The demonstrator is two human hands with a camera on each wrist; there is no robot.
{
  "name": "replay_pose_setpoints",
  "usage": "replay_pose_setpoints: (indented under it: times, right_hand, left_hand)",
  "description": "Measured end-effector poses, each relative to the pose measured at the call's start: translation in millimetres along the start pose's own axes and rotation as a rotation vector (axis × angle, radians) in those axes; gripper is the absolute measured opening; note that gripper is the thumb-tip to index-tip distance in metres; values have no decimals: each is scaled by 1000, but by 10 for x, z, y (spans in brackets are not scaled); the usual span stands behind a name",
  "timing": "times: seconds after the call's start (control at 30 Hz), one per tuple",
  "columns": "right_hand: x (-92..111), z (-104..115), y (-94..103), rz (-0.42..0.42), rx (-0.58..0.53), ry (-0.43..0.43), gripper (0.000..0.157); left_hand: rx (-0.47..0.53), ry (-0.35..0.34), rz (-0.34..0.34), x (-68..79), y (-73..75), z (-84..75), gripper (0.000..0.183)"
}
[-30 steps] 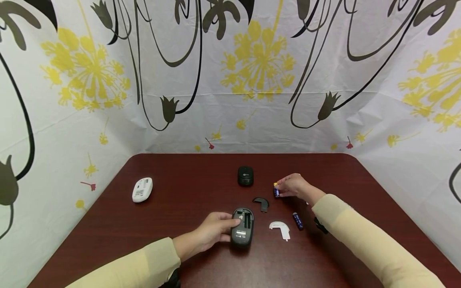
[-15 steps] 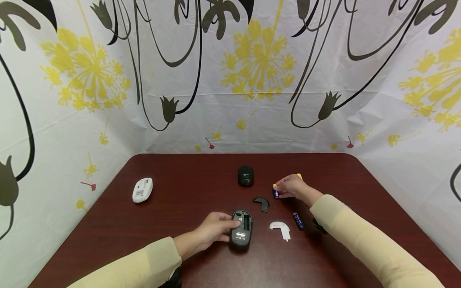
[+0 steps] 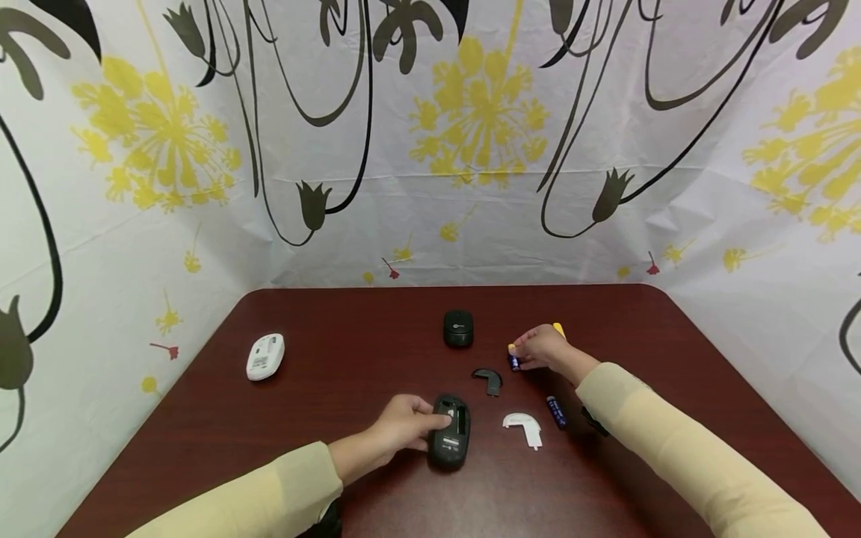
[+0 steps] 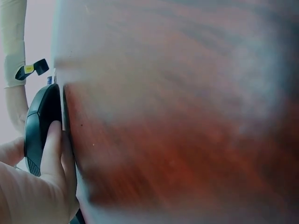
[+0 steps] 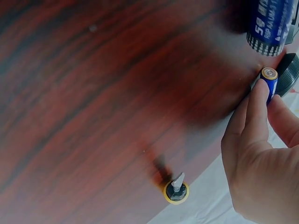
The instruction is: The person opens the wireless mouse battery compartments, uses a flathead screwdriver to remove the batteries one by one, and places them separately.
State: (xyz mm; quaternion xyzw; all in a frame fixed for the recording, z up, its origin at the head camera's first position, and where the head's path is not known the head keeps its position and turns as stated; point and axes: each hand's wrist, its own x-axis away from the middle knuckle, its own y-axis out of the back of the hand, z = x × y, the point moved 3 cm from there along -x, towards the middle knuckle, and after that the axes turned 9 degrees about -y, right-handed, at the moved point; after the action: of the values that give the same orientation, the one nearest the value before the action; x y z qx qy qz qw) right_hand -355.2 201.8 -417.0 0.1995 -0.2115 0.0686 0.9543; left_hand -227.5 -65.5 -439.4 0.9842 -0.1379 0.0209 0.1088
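Between thumb and fingers, my left hand (image 3: pixel 400 430) holds a dark computer mouse (image 3: pixel 449 446). Its underside faces up, with the battery slot uncovered. My right hand (image 3: pixel 548 348) pinches a blue AA battery (image 3: pixel 514 362), whose end (image 5: pixel 269 73) shows between the fingertips in the right wrist view. A second blue battery (image 3: pixel 556 412) lies on the table nearer the person. Left of it is a white curved battery cover (image 3: pixel 527 428). A similar dark cover (image 3: pixel 492 380) lies between the hands. In the left wrist view the held mouse (image 4: pixel 39 119) appears edge-on.
On the dark red table (image 3: pixel 350 336), a white mouse (image 3: pixel 265 356) lies upside down at left. A black mouse (image 3: pixel 459 329) stands at the back. Behind my right hand is a partly hidden yellow thing (image 3: pixel 559 329). A patterned cloth (image 3: pixel 430 246) hangs behind the table.
The left hand and dark mouse have shifted slightly toward the person. The right hand has moved a little left with the battery, and the yellow thing has come into view behind it.
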Motion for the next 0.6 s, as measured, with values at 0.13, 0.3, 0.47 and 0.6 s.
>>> replay_pose_setpoints:
  times: [0.13,0.3,0.47,0.6]
  right_hand:
    - [11,2,-1,-13,31,15,19]
    - [11,-3,-8,-27,47,24,16]
    - [16,-5,-8,-29,51,31,13]
    - [18,-7,-4,-36,50,27,13]
  left_hand:
    - [-57,-35,-3,-4,5,-50,26]
    - [-96,-28,8,-6,23,-72,28]
    - [-131,3,21,-2,47,-62,28]
    - [-136,13,29,-2,59,-63,28]
